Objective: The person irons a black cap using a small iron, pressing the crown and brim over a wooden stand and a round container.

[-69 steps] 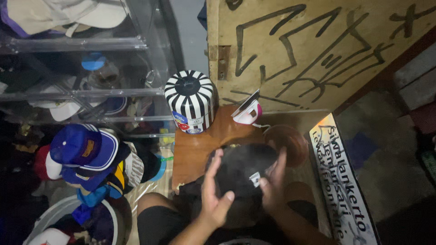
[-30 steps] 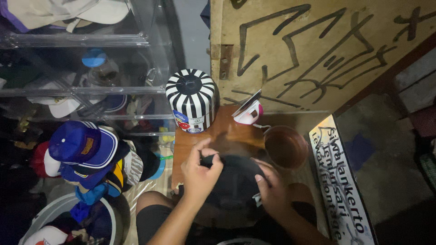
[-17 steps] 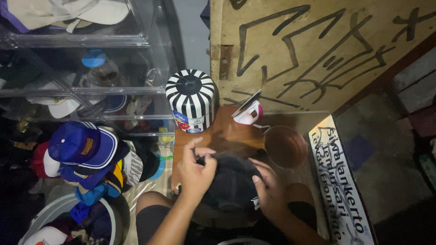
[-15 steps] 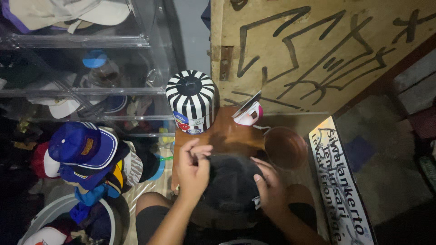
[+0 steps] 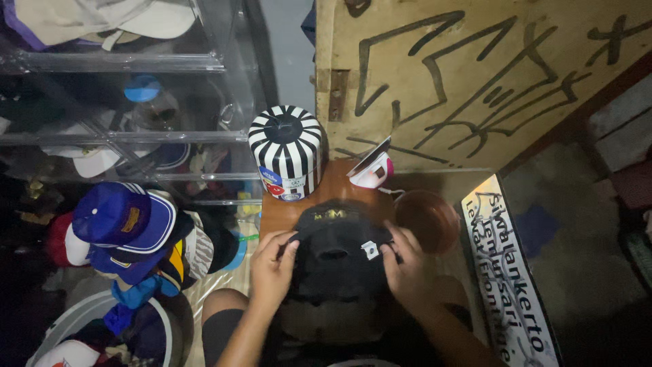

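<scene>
Head view: black fabric cap point(image 5: 337, 251) over lap at edge of small wooden table point(image 5: 319, 194), gripped at left rim by left hand point(image 5: 273, 266), at right rim by right hand point(image 5: 405, 266); peak pointing away toward striped tin point(image 5: 286, 151).

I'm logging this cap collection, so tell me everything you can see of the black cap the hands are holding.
The black cap looks like dark fabric, with a small gold emblem on one panel and a small pale tag on its right side. It lies over the near edge of a small wooden table, top facing the camera. The left hand grips its left edge and the right hand its right edge. Dim light hides finer detail.
</scene>
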